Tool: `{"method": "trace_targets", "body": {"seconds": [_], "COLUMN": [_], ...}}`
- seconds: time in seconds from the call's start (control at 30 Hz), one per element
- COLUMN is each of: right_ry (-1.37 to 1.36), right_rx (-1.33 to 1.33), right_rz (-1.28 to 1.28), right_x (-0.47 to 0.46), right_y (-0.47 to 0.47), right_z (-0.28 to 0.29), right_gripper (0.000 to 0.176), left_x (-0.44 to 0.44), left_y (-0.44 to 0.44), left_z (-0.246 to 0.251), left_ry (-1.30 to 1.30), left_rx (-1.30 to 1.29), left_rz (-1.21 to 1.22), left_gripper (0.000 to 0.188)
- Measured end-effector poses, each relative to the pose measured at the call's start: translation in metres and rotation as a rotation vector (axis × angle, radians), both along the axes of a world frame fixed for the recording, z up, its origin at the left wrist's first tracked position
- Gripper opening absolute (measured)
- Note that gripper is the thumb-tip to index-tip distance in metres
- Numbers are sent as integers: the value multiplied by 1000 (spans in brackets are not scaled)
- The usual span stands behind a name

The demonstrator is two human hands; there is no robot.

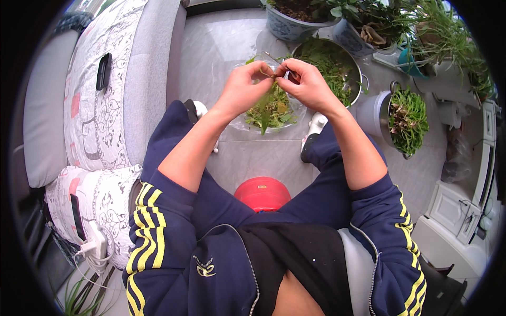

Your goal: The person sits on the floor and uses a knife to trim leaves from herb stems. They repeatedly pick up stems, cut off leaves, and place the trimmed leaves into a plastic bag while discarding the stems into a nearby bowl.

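Observation:
My left hand [250,85] pinches a leafy green plant [265,110] by its upper end, and its leaves hang down. Touching it at the fingertips, my right hand [302,81] holds a thin pointed tool [272,57], perhaps a small knife or scissors; its handle is mostly hidden in the fingers. Below both hands lies a clear plastic bag or sheet [237,125] with a heap of green and yellowish plant scraps [278,115] on it. Just beyond my right hand stands a steel pot [360,79] with loose greens [332,59] in it.
To the right, a metal bowl [384,120] of greens with pale roots [409,118] rests on a white bucket [365,112]. Potted plants in blue-patterned pots [286,27] stand at the back. A red stool or bucket [263,193] is between my legs. A covered sofa [148,79] flanks the left.

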State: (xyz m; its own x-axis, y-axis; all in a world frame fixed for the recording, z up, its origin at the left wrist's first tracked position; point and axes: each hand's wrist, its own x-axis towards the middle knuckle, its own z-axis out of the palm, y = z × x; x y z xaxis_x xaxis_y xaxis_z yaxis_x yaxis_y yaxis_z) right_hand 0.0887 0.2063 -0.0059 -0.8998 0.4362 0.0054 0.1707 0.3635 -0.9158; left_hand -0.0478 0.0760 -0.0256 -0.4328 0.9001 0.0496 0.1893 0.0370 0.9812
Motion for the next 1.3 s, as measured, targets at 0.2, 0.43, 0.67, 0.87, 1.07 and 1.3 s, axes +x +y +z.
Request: {"method": "trace_targets", "body": {"seconds": [0.2, 0.43, 0.67, 0.87, 1.07, 1.3], "right_ry": [-53, -96, -104, -4, 159, 123], "right_rx": [-212, -440, -578, -729, -905, -898], "right_rz": [45, 23, -34, 19, -49, -18], "right_x": [1, 10, 16, 17, 17, 16], "right_y": [6, 21, 34, 39, 42, 40], "right_z": [1, 17, 22, 17, 12, 13], "right_gripper": [11, 16, 20, 25, 24, 21], "left_x": [-1, -13, -18, -21, -26, -25], "left_y": [-2, -1, -3, -3, -6, -3], "left_z": [3, 11, 11, 9, 15, 13], "left_ry": [-365, -473, -369, -329, -344, -296], "left_rx": [-102, -128, -224, -165, -205, -90], "left_rz": [-61, -143, -148, -17, -41, 4], "left_gripper": [16, 22, 25, 26, 27, 25]}}
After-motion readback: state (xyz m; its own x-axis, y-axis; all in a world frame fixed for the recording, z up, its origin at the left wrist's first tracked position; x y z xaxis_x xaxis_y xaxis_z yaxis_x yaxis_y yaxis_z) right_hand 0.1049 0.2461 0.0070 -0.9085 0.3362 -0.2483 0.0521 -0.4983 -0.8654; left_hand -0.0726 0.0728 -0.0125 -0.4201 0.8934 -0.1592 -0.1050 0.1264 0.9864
